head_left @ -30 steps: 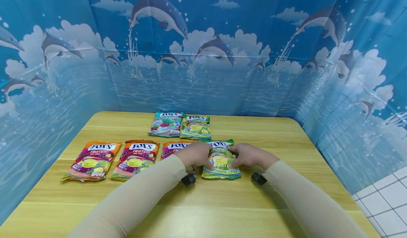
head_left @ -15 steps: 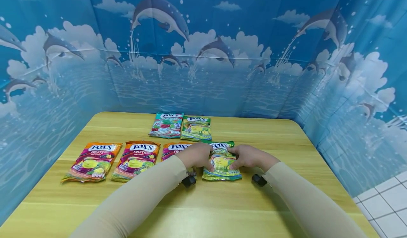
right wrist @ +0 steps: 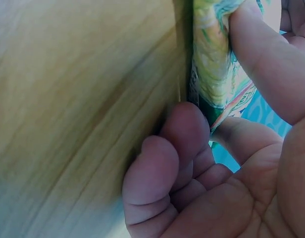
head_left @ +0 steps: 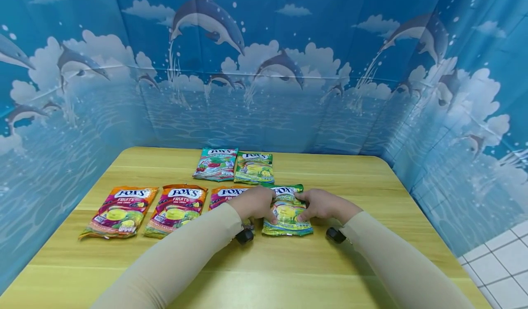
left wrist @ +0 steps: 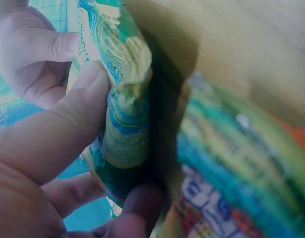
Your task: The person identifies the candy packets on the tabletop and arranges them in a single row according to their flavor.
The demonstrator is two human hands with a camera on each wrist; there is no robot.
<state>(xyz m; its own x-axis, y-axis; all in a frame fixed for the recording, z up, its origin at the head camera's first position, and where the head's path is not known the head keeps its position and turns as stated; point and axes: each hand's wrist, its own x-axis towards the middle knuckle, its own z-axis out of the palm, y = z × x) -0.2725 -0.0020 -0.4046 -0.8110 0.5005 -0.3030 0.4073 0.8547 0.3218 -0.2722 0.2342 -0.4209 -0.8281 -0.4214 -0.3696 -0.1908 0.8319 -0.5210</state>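
Observation:
A green and yellow FOX'S candy bag (head_left: pixel 286 212) lies face up on the wooden table between both hands. My left hand (head_left: pixel 255 202) grips its left edge; in the left wrist view the thumb (left wrist: pixel 85 101) presses on the front and the other fingers curl by the side. At the opposite edge my right hand (head_left: pixel 330 204) holds the bag, its thumb (right wrist: pixel 264 54) on the front and its fingertips down by the tabletop. A purple and orange candy bag (head_left: pixel 222 199) sits just left, partly hidden under my left hand and sleeve.
Two more purple and orange candy bags, one at the far left (head_left: pixel 119 212) and one beside it (head_left: pixel 177 208), lie in the same row. Behind stand a teal candy bag (head_left: pixel 216 164) and another green candy bag (head_left: pixel 254 168), side by side. A dolphin-print curtain (head_left: pixel 264 107) borders the table's back.
Both hands keep their hold on the green bag, which stays in place. The head view has only shifted very slightly.

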